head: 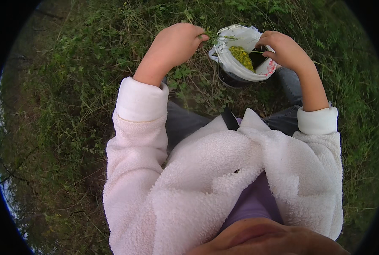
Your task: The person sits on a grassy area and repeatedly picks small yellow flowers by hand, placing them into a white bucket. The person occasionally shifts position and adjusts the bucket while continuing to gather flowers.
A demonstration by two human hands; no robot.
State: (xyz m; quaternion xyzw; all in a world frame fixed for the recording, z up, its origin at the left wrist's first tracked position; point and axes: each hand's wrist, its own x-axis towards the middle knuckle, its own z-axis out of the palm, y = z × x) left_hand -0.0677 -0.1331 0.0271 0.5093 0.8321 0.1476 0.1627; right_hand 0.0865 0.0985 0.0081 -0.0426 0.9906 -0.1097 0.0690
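Observation:
Between the thumb and fingers of my left hand is a leafy green plant stem, at the left side of the bucket's mouth. A dark bucket, lined with a white plastic bag folded over its rim, stands on the grass before me. Small yellow flower heads lie heaped inside, beside a dark shadowed area. My right hand hovers over the bucket's right rim, thumb and fingers bent inward. Thin stalks pass close to its fingertips; whether it grips one I cannot tell.
Grass and low weeds surround the bucket. My bent legs in dark jeans lie on either side in front of me, one knee close to the bucket's right. Red marks show on the bag. Thin dark branches appear far left.

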